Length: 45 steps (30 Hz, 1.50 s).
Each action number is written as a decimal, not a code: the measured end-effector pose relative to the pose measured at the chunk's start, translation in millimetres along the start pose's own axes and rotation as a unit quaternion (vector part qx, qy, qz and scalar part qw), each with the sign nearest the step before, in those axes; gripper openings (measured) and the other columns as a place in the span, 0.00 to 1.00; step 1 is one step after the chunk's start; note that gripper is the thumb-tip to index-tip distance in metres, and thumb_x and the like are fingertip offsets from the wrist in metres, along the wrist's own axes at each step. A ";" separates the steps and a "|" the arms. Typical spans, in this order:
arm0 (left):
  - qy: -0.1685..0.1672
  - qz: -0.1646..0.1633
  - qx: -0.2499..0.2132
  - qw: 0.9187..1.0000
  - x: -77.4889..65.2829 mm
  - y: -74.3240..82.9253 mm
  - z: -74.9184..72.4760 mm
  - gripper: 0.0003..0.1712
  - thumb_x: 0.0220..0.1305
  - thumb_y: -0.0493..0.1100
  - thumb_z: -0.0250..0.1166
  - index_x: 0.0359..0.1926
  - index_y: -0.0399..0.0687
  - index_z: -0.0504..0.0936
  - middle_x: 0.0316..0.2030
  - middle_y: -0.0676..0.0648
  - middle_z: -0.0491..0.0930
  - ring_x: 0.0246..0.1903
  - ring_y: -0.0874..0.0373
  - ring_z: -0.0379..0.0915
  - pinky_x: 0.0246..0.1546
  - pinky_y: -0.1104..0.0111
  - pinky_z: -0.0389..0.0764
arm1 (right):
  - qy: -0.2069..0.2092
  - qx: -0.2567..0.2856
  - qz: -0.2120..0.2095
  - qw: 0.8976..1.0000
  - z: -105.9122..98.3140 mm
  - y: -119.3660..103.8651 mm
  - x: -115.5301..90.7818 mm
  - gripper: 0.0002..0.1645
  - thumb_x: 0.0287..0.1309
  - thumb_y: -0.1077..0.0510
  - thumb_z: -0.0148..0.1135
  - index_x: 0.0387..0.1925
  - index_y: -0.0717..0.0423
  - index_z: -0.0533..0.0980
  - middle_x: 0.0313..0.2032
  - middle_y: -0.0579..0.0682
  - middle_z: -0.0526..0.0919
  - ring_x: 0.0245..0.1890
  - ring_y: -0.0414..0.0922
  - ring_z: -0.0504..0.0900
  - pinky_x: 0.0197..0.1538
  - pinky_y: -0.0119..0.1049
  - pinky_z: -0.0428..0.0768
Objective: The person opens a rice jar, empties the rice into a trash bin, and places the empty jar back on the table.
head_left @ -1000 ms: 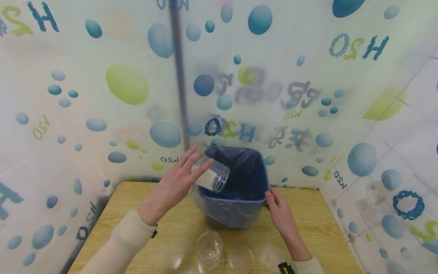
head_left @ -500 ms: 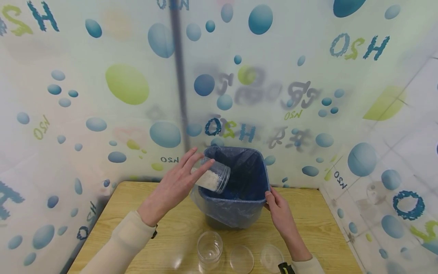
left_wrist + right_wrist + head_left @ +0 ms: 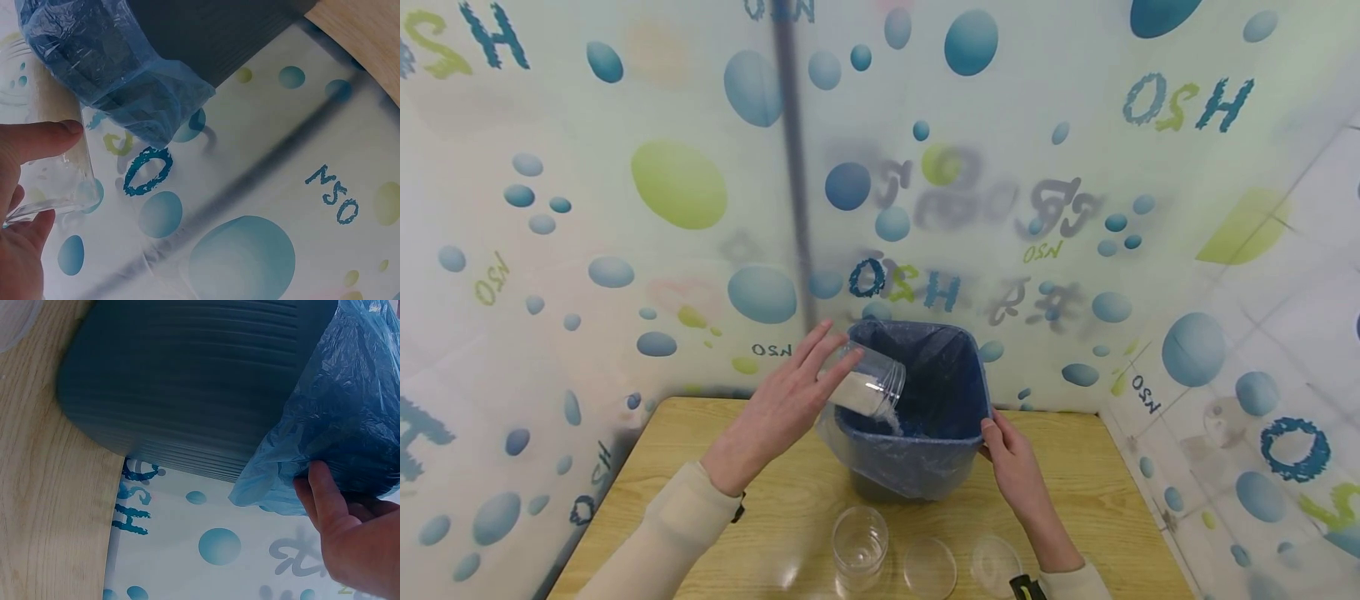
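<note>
My left hand (image 3: 778, 408) grips a clear jar (image 3: 877, 365), tipped on its side with its mouth over a blue trash bin (image 3: 917, 439). White, grainy stuff (image 3: 859, 393) lies along the jar's lower side, and a thin stream of it falls from the mouth into the bin. In the left wrist view the thumb and fingers span the jar (image 3: 57, 172) near its base. A thin bluish plastic bag (image 3: 902, 467) lines the bin and hangs over its rim. My right hand (image 3: 1017, 462) holds the bin's right rim through the bag, thumb outside. The bin's bottom is hidden.
Near the front of the wooden table (image 3: 760, 500) stands a second clear jar (image 3: 860, 542). Two round clear lids (image 3: 930, 568) lie flat to its right. A patterned curtain (image 3: 700, 250) hangs behind the table and along both sides.
The jar's white contents have slid toward its mouth, and some now spill into the bin. Both hands have kept almost the same place, as has the bin.
</note>
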<state>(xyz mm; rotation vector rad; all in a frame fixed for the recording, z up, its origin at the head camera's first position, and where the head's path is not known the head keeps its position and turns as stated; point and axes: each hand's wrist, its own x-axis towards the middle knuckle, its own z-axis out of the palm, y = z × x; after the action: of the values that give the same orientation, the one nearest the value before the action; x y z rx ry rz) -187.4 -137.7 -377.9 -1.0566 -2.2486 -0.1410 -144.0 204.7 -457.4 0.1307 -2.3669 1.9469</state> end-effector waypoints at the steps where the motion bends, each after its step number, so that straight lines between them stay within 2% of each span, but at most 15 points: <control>1: 0.002 0.000 -0.002 1.000 0.0 0.0 -0.2 0.49 0.50 0.17 0.67 0.73 0.45 0.68 0.69 0.35 0.65 0.77 0.37 0.50 0.33 0.59 0.86 | 0.000 0.000 0.001 1.000 0.0 0.1 0.0 0.31 0.82 0.50 0.45 0.76 0.64 0.63 0.70 0.66 0.71 0.68 0.60 0.73 0.62 0.47 0.78; 5: 0.007 -0.001 -0.015 1.000 -0.3 0.0 -0.6 0.49 0.51 0.16 0.66 0.73 0.45 0.68 0.70 0.35 0.64 0.77 0.37 0.49 0.28 0.61 0.84 | 0.000 -0.001 0.002 1.000 0.2 -0.3 -0.1 0.31 0.82 0.50 0.45 0.76 0.64 0.63 0.70 0.66 0.71 0.68 0.60 0.74 0.62 0.46 0.78; 15: 0.015 -0.007 -0.037 0.999 -1.1 -0.2 0.0 0.50 0.51 0.14 0.62 0.74 0.48 0.68 0.72 0.32 0.60 0.78 0.38 0.47 0.26 0.59 0.83 | 0.003 -0.012 0.010 1.000 0.0 -1.0 -0.8 0.32 0.82 0.49 0.45 0.76 0.65 0.62 0.71 0.66 0.70 0.68 0.60 0.73 0.62 0.46 0.78; 32: 0.008 -0.002 -0.047 0.999 -2.3 1.7 -0.4 0.52 0.52 0.13 0.62 0.76 0.49 0.66 0.76 0.34 0.57 0.79 0.38 0.44 0.40 0.55 0.87 | 0.006 -0.010 0.007 1.000 0.1 0.3 -0.4 0.32 0.82 0.50 0.45 0.76 0.65 0.63 0.70 0.66 0.70 0.68 0.60 0.73 0.62 0.47 0.78; 36: 0.002 0.001 -0.042 0.999 -2.7 1.9 0.2 0.53 0.51 0.14 0.66 0.76 0.49 0.66 0.76 0.34 0.55 0.79 0.39 0.43 0.37 0.58 0.86 | 0.007 -0.010 0.007 1.000 0.2 0.5 -0.4 0.32 0.82 0.50 0.45 0.75 0.65 0.63 0.70 0.66 0.70 0.68 0.60 0.74 0.62 0.48 0.78; 40: 0.006 -0.001 -0.044 0.999 -2.1 0.3 -0.5 0.55 0.49 0.13 0.66 0.76 0.50 0.66 0.77 0.35 0.55 0.79 0.38 0.44 0.26 0.63 0.81 | 0.007 -0.009 0.007 1.000 0.3 0.1 -1.0 0.32 0.82 0.50 0.45 0.75 0.65 0.63 0.70 0.66 0.70 0.68 0.60 0.74 0.62 0.47 0.78; 45: 0.013 0.001 -0.039 0.999 -1.3 -3.3 -2.7 0.57 0.47 0.13 0.67 0.77 0.50 0.65 0.76 0.35 0.56 0.79 0.39 0.44 0.25 0.62 0.80 | 0.003 -0.002 0.007 1.000 0.5 -0.4 -1.1 0.32 0.82 0.50 0.45 0.76 0.65 0.63 0.71 0.66 0.70 0.68 0.60 0.73 0.62 0.47 0.77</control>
<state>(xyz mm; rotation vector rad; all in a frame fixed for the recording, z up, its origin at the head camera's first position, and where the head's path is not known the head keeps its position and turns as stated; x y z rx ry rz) -187.8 -141.8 -376.0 -1.0912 -2.2346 -0.2433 -142.9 204.1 -457.2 0.1077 -2.3740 1.9450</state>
